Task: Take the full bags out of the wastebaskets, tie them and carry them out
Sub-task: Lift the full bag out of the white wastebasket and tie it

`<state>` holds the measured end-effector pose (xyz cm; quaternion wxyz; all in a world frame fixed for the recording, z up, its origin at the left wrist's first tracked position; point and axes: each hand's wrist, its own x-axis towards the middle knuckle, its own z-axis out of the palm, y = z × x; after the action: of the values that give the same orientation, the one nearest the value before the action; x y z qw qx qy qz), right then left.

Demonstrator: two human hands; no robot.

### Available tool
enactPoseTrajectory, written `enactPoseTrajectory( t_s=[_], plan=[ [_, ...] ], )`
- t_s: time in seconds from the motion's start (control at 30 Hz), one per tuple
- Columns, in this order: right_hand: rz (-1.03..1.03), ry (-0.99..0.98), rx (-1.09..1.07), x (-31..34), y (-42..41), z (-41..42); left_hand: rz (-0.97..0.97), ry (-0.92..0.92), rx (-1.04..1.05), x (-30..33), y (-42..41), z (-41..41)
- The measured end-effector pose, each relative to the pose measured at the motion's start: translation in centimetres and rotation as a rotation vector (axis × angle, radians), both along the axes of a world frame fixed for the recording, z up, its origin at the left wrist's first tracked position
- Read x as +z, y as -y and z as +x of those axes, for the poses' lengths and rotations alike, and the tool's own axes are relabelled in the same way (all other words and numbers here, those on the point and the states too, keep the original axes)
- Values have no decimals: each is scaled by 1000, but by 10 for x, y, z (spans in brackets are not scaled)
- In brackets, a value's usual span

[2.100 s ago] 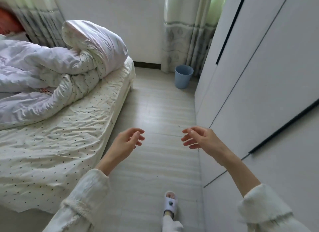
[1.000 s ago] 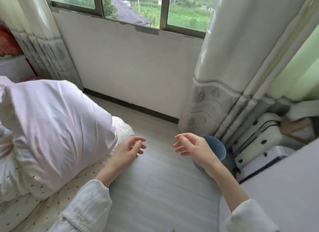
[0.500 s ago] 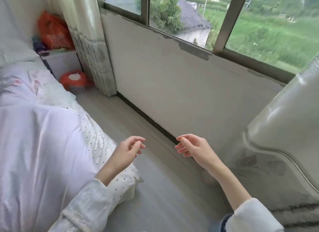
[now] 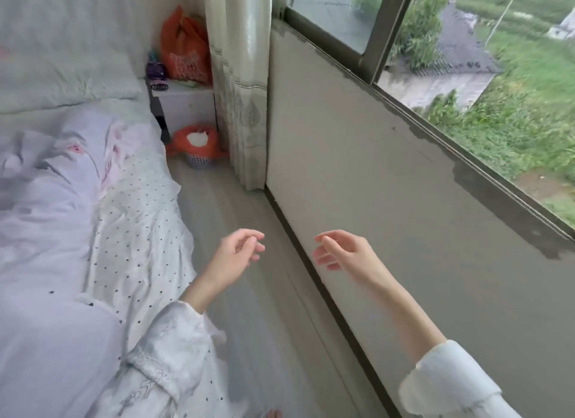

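Note:
A small perforated white wastebasket (image 4: 199, 161) stands on the floor at the far end of the aisle, between the bed and the curtain. An orange bag (image 4: 183, 140) lines it, with white tissue showing at the top. My left hand (image 4: 237, 256) and my right hand (image 4: 343, 252) hover in front of me over the floor, well short of the basket. Both are empty, fingers loosely curled and apart.
The bed (image 4: 77, 215) with polka-dot sheet and quilt fills the left. A white nightstand (image 4: 186, 106) carries another orange bag (image 4: 185, 52). A curtain (image 4: 241, 91) hangs beside the basket. The wall under the window (image 4: 404, 200) bounds the narrow floor strip on the right.
The view has swung left from the blue bin by the wardrobe to along the window wall. The orange-lined basket now appears nearer. Both hands keep their raised, empty pose.

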<state>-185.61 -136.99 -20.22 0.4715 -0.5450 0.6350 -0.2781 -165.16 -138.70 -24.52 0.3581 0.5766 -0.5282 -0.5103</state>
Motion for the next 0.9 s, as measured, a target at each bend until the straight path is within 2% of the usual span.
enactPoseTrajectory(
  t_s=[0.27, 0.5, 0.67, 0.9],
  plan=[
    [48, 39, 190, -16, 220, 14, 63, 51, 143, -15, 168, 16],
    [64, 48, 363, -22, 433, 47, 46, 82, 331, -9, 350, 40],
    [95, 34, 486, -20, 561, 101, 69, 127, 392, 0, 445, 77],
    [166, 11, 582, -53, 709, 195, 160, 120, 517, -32, 565, 163]
  ],
)
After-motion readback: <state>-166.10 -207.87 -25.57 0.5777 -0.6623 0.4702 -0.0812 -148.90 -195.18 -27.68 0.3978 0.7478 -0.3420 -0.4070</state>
